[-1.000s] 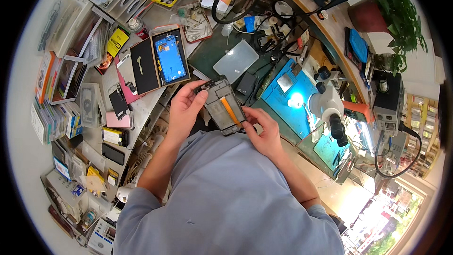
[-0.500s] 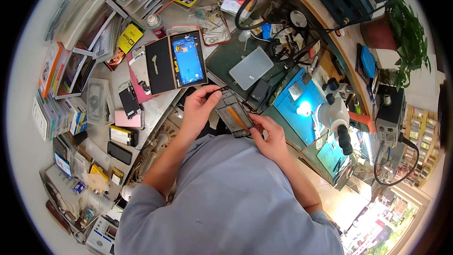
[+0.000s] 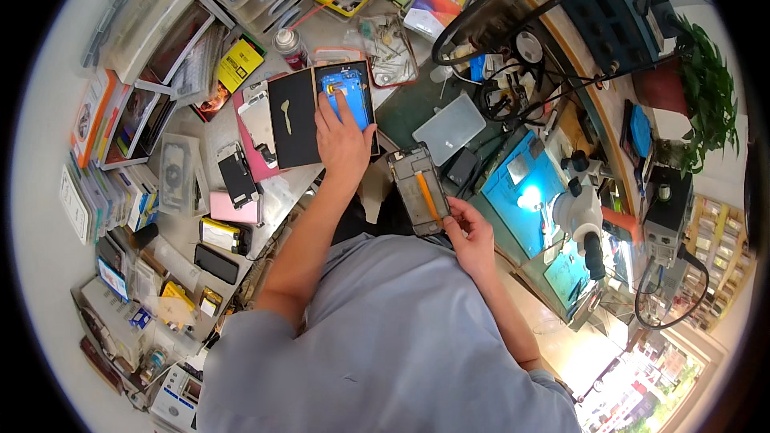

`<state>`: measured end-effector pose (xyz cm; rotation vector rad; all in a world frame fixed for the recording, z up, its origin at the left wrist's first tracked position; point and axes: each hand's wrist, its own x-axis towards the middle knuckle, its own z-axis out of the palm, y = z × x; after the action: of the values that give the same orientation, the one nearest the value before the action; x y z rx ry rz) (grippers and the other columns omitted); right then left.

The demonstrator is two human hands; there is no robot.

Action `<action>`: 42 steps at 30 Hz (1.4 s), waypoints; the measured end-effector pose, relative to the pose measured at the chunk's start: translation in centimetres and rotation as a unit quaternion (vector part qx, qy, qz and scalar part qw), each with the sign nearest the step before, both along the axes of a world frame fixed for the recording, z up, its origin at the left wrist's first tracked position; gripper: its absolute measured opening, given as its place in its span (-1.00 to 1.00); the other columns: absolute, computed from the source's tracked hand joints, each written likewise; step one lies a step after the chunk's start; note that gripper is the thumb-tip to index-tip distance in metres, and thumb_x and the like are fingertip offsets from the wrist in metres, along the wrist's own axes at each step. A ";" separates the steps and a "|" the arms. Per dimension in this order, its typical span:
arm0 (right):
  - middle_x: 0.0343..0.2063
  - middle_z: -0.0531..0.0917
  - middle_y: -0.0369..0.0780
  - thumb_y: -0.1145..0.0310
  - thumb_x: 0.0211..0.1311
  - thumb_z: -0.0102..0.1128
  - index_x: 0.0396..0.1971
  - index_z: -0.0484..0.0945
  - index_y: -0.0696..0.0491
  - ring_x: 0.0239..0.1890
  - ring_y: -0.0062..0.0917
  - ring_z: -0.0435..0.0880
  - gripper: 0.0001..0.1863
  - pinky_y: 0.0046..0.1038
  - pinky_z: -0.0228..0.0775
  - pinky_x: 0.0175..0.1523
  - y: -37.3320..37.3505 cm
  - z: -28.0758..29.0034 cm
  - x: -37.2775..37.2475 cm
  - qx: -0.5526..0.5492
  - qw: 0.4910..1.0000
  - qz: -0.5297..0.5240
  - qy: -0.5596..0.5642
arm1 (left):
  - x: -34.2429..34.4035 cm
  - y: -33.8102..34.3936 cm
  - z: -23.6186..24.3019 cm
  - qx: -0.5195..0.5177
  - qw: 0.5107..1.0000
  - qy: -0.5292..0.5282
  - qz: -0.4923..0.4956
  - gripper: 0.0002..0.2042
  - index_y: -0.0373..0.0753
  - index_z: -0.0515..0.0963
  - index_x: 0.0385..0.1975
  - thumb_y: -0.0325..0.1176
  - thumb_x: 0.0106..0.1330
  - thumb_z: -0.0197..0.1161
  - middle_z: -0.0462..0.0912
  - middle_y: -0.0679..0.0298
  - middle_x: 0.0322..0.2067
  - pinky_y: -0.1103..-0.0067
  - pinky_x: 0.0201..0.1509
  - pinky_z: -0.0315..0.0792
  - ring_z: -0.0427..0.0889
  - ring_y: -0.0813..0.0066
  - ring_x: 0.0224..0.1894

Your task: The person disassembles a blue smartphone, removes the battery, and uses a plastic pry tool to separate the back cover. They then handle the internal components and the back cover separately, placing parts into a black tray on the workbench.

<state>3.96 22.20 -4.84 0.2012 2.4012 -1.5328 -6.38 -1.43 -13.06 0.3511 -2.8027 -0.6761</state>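
Note:
My right hand (image 3: 473,236) grips the lower corner of a dark phone frame (image 3: 411,186), thumb on one face and fingers behind. An orange ribbon strip (image 3: 427,196) runs along the inside of the frame. My left hand (image 3: 345,144) reaches over an opened black box (image 3: 301,132), its fingers stretched out and resting on a blue-covered phone part (image 3: 347,80) lying in the right half. In the box's left half lies a small pale, thin piece (image 3: 286,116). Whether the left fingertips grasp the blue part's edge cannot be seen.
Left of the box are a pink sheet (image 3: 265,170), phone parts (image 3: 237,175) and a pink case (image 3: 236,208). A translucent plastic lid (image 3: 441,128) lies on the green mat. To the right stand a lit blue work mat (image 3: 513,192) and a microscope (image 3: 577,212).
My left hand has let go of the phone frame and moved up onto the blue part in the box. The right hand alone now holds the frame. The whole view has shifted slightly.

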 end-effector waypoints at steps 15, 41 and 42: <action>-0.20 0.62 -0.30 0.56 0.30 0.09 0.10 0.47 0.17 -0.20 -0.69 0.56 -0.64 -0.60 0.43 -0.05 1.6 -2.1 -5.2 -0.074 0.994 0.038 -0.066 | -0.9 -2.8 0.0 0.425 0.895 -0.068 0.120 -0.49 -0.37 0.28 0.19 -0.43 0.27 0.27 0.64 0.17 -0.23 0.49 -0.12 0.50 0.63 0.37 -0.28; -0.14 0.59 -0.31 0.57 0.30 0.09 0.09 0.41 0.12 -0.14 -0.73 0.51 -0.64 -0.63 0.35 -0.04 -5.5 -3.5 -9.6 -0.242 0.938 0.020 -0.247 | 10.0 -6.0 2.5 0.808 0.555 0.055 0.192 -0.37 -0.26 0.08 0.33 -0.27 0.32 0.19 0.36 -0.04 0.19 0.12 0.19 0.45 0.43 -0.01 0.22; -0.14 0.59 -0.31 0.58 0.28 0.11 0.07 0.42 0.12 -0.15 -0.72 0.52 -0.65 -0.63 0.38 -0.04 -6.2 -3.3 -8.8 -0.247 0.937 0.069 -0.238 | 11.3 -5.7 1.8 0.801 0.557 0.041 0.214 -0.35 -0.26 0.08 0.33 -0.27 0.31 0.21 0.36 -0.03 0.19 0.14 0.21 0.43 0.42 0.00 0.23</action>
<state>-4.80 16.01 -8.19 0.2530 1.5769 -1.7249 4.90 -7.09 -11.24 1.0834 -0.9618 -2.6542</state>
